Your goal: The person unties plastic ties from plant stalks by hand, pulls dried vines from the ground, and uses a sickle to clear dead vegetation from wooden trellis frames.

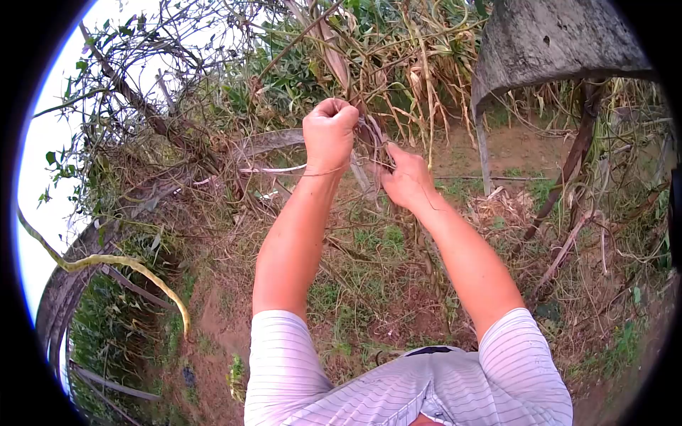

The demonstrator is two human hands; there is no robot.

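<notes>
My left hand point(329, 135) is closed in a fist at chest height, knuckles up, beside a bundle of dry vines point(371, 135). Thin stems run into its fingers from the right. Slightly lower and to the right, my right hand point(408, 177) is closed on the same bundle, its thumb along the upper side and its fingertips partly hidden behind the stems. A thin loose tendril lies across each wrist. Both arms are stretched forward.
A yellowish long bean pod point(135, 263) hangs at the left. A curved grey board point(561, 42) juts in at the upper right, near a leaning wooden stake point(572, 160). Tangled vines point(177, 92) cover the left side; dry maize plants point(419, 78) stand behind. Weedy soil point(383, 284) lies below.
</notes>
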